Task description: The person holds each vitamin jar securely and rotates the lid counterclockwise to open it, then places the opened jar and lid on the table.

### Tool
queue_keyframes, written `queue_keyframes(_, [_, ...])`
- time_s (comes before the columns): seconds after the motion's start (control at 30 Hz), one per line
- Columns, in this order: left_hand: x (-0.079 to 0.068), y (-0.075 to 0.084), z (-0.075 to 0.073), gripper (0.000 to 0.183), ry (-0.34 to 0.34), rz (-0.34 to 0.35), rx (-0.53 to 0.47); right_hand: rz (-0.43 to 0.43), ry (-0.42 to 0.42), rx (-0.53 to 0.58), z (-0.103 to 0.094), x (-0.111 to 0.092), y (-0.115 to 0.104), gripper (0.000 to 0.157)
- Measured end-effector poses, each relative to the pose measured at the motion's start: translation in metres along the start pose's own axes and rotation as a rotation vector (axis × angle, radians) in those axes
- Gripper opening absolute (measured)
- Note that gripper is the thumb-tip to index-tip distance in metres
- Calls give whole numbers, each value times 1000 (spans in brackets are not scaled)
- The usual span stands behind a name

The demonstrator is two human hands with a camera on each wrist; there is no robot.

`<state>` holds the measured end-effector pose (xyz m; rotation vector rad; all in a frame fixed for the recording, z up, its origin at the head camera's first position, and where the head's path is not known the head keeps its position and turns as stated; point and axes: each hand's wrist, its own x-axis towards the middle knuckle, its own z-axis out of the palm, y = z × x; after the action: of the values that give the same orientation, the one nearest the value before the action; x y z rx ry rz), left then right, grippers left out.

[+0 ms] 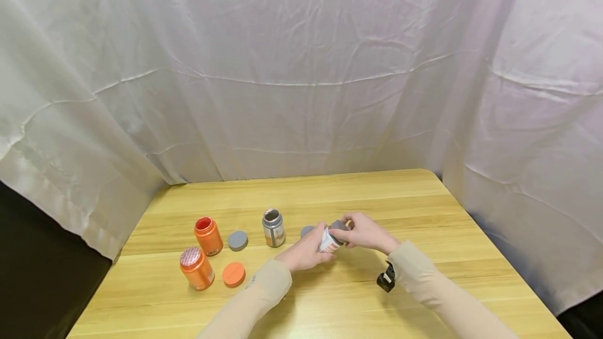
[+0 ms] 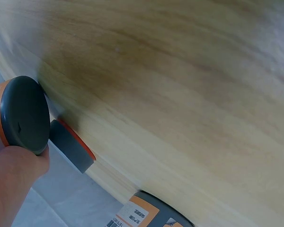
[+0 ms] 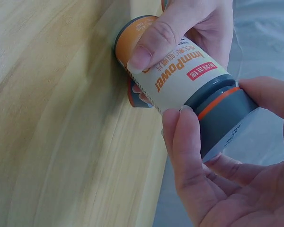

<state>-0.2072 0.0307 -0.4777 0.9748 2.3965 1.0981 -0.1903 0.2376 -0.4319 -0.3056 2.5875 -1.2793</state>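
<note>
My left hand (image 1: 308,250) grips a grey bottle with a white and orange label (image 3: 180,71) round its body, tilted just over the table. The fingers of my right hand (image 1: 369,232) pinch its grey cap (image 3: 227,120), which has an orange band at its lower edge. That cap sits at the bottle's neck. In the left wrist view the bottle's dark round base (image 2: 26,113) faces the camera. A loose grey lid (image 1: 306,231) lies on the table just behind my left hand, partly hidden by it.
Left of my hands stands an uncapped grey bottle (image 1: 274,229). Farther left are an open orange bottle (image 1: 209,236) and an orange bottle with a foil-covered mouth (image 1: 197,269). A grey lid (image 1: 237,240) and an orange lid (image 1: 234,274) lie beside them. Curtains surround the wooden table (image 1: 377,187).
</note>
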Motion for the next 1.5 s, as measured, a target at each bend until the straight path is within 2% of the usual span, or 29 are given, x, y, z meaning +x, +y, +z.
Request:
queue_keyframes(0.37, [1,-1,-1,46,3,20,10,-77,-42,-19,-3,3,2,41])
queue_keyframes(0.63, [3,-2,0,49,12,16,45,-219,-70,-158,-7,4,9,36])
queue_keyframes(0.83, [3,-2,-1,52,23,16,81,-253,-55,-231,-10,2,7,44])
queue_keyframes(0.97, [3,-1,-1,54,17,12,78,-263,-61,-232,-11,1,6,44])
queue_keyframes(1.23, [2,0,-1,53,11,3,77,-334,-79,-231,-13,-2,6,48])
queue_keyframes(1.5, [2,-2,0,50,12,3,63,-369,-96,-145,-10,-2,9,50])
